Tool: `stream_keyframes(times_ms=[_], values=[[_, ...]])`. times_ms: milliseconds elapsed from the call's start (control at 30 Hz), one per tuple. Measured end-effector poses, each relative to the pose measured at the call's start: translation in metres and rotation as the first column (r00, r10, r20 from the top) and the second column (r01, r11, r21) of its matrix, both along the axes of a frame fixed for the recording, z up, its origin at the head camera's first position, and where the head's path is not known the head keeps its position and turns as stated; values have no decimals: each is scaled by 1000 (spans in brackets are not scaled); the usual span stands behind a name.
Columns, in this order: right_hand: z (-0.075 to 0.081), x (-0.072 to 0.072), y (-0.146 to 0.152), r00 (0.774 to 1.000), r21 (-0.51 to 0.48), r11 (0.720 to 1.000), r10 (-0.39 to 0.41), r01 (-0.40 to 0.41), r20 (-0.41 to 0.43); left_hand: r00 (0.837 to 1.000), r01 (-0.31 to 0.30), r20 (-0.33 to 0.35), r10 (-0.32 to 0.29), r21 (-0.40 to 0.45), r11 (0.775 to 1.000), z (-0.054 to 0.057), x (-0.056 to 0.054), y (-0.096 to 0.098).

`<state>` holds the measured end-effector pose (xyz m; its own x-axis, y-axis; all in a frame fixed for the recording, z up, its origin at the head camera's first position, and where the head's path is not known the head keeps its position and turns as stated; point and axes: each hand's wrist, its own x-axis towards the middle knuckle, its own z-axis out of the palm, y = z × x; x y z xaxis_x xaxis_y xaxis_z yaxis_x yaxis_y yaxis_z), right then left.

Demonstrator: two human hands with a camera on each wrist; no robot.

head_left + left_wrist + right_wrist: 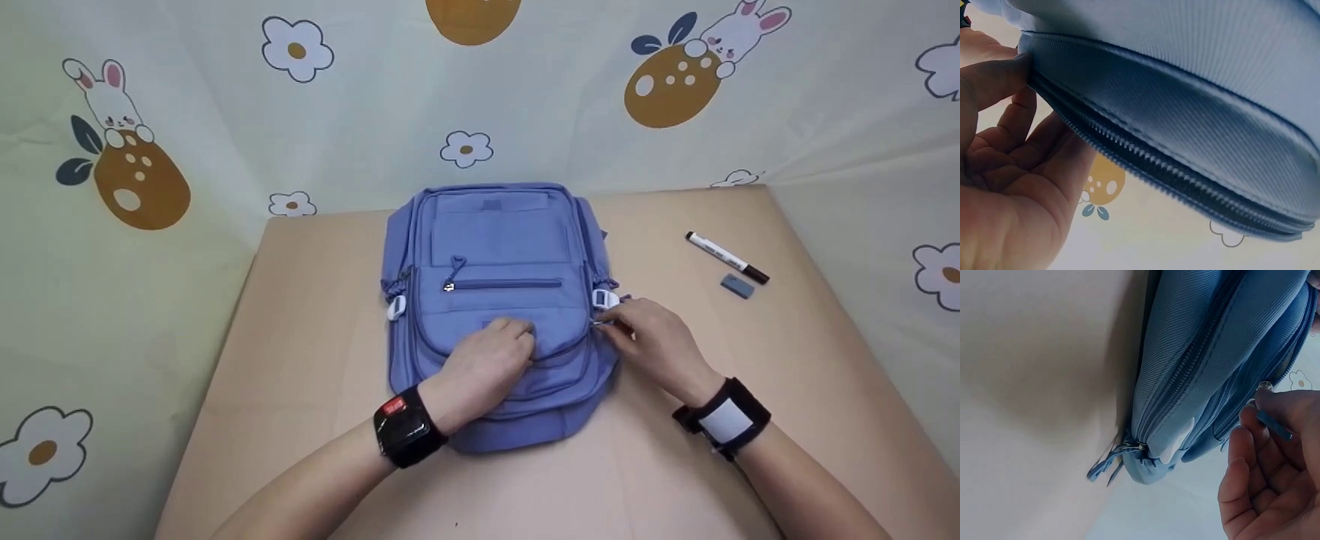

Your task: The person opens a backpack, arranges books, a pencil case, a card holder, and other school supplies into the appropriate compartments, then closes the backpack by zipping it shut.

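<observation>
A blue backpack (499, 232) lies front side up on the table, its lower end toward me. My left hand (487, 360) is over the lower part of the front pocket; in the left wrist view its thumb and fingers pinch the fabric at the pocket's edge. The zipper (1157, 169) there has its rows of teeth parted. At the pocket's right side my right hand (656, 341) pinches a zipper pull (1275, 424), its blue tab showing between thumb and fingers, with the metal slider (1265, 386) just beyond the fingertips.
A black-and-white marker (727, 257) and a small grey-blue block (737, 286) lie to the right on the tan table (315, 360). White buckles (604, 298) sit at both sides of the backpack. A patterned curtain (375, 112) hangs behind and beside the table.
</observation>
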<state>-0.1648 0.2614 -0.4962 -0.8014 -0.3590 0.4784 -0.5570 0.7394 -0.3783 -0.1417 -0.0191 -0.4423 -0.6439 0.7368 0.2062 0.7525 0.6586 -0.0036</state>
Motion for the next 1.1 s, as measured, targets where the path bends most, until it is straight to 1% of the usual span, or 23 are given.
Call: stream_keyframes(times_ms=[100, 200, 333, 433, 633, 800, 933, 1000, 1100], values=[[1, -2, 2, 1000, 13, 1000, -12, 12, -4, 1000, 1, 18, -1, 4, 1000, 0, 0, 1], [2, -7, 2, 1000, 32, 999, -18, 18, -11, 1000, 6, 25, -6, 16, 1000, 0, 0, 1], [4, -17, 3, 999, 51, 999, -14, 15, -31, 1000, 17, -9, -17, 36, 999, 0, -1, 0], [6, -25, 3, 999, 62, 998, -22, 25, -39, 1000, 16, -26, -15, 46, 999, -1, -1, 0], [10, -43, 1, 998, 92, 993, -66, 68, -26, 1000, 2, -24, -1, 50, 999, -1, -1, 1], [14, -64, -3, 992, 105, 987, -121, 122, -21, 1000, -6, -23, 7, 44, 999, -1, 0, 1], [14, -79, -5, 987, 110, 981, -158, 159, -20, 1000, -6, -16, 7, 40, 999, -1, 1, 1], [13, -83, -6, 986, 109, 980, -166, 167, -19, 1000, -9, -7, 9, 35, 999, -1, 1, 1], [10, -83, -7, 986, 101, 981, -166, 166, -16, 1000, -9, -6, 9, 24, 1000, 0, 0, 1]])
